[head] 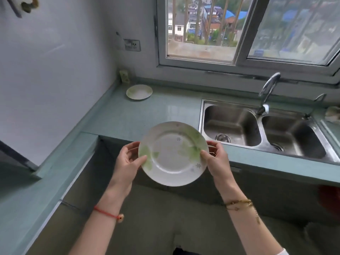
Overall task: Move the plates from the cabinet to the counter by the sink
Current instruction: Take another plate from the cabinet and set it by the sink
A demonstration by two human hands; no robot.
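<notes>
Head view: plate [173,153] gripped between left hand [128,159] and right hand [215,159].

Two plates [173,153] [139,91], two sink basins [232,124] [294,137], two hands [128,159] [217,159]

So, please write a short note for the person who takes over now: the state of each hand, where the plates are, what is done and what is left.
Left hand: grip on the left rim of the plate, thumb on top.
Right hand: grip on the right rim of the same plate.
The plate is held in the air at the front edge of the counter, just left of the sink, not yet set down.
Done: a second plate lies on the counter in the far corner.
Left: set this plate down on the counter. The cabinet is not in view, so I cannot tell if more plates remain.
</notes>
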